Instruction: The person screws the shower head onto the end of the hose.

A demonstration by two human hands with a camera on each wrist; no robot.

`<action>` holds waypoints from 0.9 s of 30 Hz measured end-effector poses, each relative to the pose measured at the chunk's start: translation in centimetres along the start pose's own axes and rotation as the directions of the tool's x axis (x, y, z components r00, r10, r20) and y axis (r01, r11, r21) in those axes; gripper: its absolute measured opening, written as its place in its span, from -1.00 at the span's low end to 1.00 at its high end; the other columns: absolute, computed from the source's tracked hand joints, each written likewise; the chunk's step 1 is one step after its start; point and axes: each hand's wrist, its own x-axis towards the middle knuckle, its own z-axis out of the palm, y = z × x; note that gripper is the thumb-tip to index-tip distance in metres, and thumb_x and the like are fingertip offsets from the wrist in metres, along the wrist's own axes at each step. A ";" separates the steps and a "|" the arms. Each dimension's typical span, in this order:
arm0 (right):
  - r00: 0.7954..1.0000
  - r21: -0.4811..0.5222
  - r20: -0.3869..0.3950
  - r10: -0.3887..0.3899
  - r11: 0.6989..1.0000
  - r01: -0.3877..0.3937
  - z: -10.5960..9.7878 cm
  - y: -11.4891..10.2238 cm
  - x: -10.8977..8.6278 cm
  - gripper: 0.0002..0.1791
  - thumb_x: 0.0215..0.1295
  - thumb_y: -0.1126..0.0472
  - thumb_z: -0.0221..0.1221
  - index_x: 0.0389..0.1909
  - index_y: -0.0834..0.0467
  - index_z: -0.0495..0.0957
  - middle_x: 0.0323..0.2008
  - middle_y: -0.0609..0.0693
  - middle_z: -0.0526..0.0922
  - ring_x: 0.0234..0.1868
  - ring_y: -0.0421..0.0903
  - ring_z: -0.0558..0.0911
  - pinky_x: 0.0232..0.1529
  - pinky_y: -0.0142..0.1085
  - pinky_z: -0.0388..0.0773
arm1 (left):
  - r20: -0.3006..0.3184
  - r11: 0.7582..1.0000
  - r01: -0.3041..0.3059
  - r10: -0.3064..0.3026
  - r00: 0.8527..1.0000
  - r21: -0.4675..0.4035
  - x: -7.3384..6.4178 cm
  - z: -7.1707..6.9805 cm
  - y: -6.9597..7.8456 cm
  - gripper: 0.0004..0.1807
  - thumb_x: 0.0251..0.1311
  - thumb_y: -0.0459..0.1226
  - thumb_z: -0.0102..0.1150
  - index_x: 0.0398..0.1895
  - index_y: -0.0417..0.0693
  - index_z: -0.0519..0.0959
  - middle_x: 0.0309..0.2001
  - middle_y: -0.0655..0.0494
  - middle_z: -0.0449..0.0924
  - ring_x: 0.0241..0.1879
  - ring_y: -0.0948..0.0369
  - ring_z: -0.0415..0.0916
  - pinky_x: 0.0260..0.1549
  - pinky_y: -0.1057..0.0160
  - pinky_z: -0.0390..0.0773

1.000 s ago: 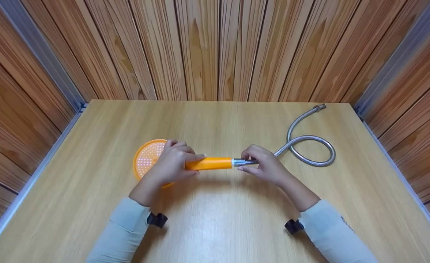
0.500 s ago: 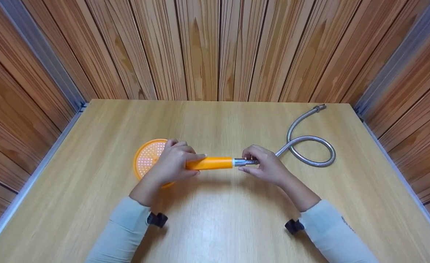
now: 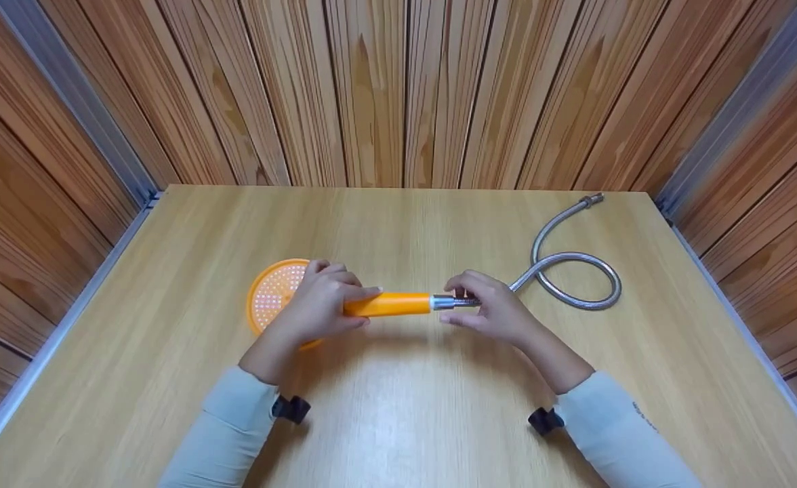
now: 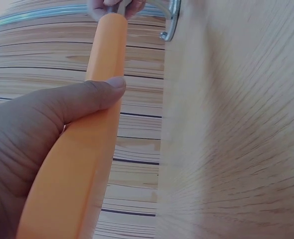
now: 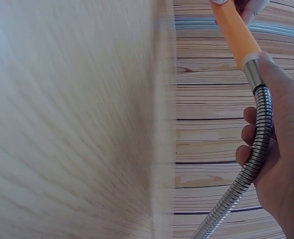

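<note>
An orange shower head [image 3: 273, 295] with a round, perforated face lies at the left in the head view. My left hand [image 3: 324, 301] grips its handle, thumb along the orange handle [image 4: 82, 159] in the left wrist view. At the handle's end sits a silver nut [image 3: 442, 302], joined in line with a flexible metal shower hose [image 3: 578, 257]. My right hand [image 3: 490, 308] holds the hose there. In the right wrist view its fingers curl behind the ribbed hose [image 5: 263, 114], and the thumb reaches up beside the connector [image 5: 253, 72].
From the right hand the hose runs across the wooden table [image 3: 392, 407] in one loop. Its free end fitting [image 3: 594, 199] lies near the back right edge. Wood-panelled walls [image 3: 378, 88] close in the back and both sides, with metal rails at the corners.
My right thumb and forefinger have parted slightly at the silver nut. The left hand, shower head and looped hose stay where they were.
</note>
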 end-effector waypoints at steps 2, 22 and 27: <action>1.000 0.006 0.002 -0.006 1.000 0.006 0.1 0.0 0.0 -0.63 0.14 0.06 0.40 -0.09 0.11 0.56 -0.23 -0.17 0.54 -0.26 -0.21 0.50 -0.19 -0.32 0.55 | 0.009 1.000 0.011 -0.010 1.000 -0.007 -0.1 0.0 0.0 -0.50 0.00 -0.04 0.48 0.08 0.16 0.67 -0.27 0.21 0.66 -0.19 0.20 0.36 0.04 0.01 0.08; 1.000 0.016 0.012 -0.026 1.000 0.026 -0.1 0.0 0.1 -0.66 0.12 0.13 0.41 -0.13 0.11 0.55 -0.26 -0.14 0.53 -0.26 -0.20 0.51 -0.18 -0.34 0.57 | 0.005 0.999 -0.034 0.034 0.999 0.015 -0.2 -0.1 0.0 -0.50 0.03 -0.03 0.46 0.09 0.09 0.67 -0.23 0.15 0.67 -0.17 0.16 0.39 0.04 0.01 0.14; 0.999 0.013 0.015 -0.035 0.999 0.035 -0.1 -0.1 0.1 -0.72 0.17 0.09 0.37 -0.15 0.09 0.59 -0.26 -0.16 0.54 -0.26 -0.21 0.52 -0.20 -0.32 0.58 | 0.015 1.000 -0.014 0.013 1.000 0.007 -0.2 -0.2 0.0 -0.50 0.02 -0.03 0.47 0.08 0.13 0.67 -0.25 0.16 0.67 -0.18 0.16 0.40 0.04 0.00 0.12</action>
